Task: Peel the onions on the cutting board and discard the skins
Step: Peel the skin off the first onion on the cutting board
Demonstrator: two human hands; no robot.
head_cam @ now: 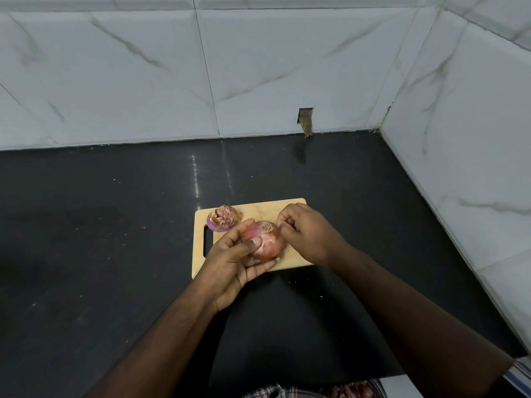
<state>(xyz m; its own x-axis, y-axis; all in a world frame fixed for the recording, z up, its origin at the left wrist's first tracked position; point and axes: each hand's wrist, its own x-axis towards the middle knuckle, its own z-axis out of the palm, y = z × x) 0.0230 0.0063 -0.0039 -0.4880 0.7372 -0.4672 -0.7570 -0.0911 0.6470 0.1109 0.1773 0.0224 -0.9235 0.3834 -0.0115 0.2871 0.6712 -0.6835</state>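
While the left hand (230, 262) cradles the onion (264, 239) just above the cutting board (253, 209), thumb and fingers curled round it, its root end tilts up toward the right hand (304, 228), which pinches skin at that end. Beyond, a second onion (223, 218) lies on the board.

A home kitchen: black stone counter (115, 225), marble-look wall tiles (143, 67) (one chipped), wooden cutting board (258, 209).

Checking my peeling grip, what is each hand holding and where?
Left hand cradles the onion from below and its side; right hand pinches at skin near its top.
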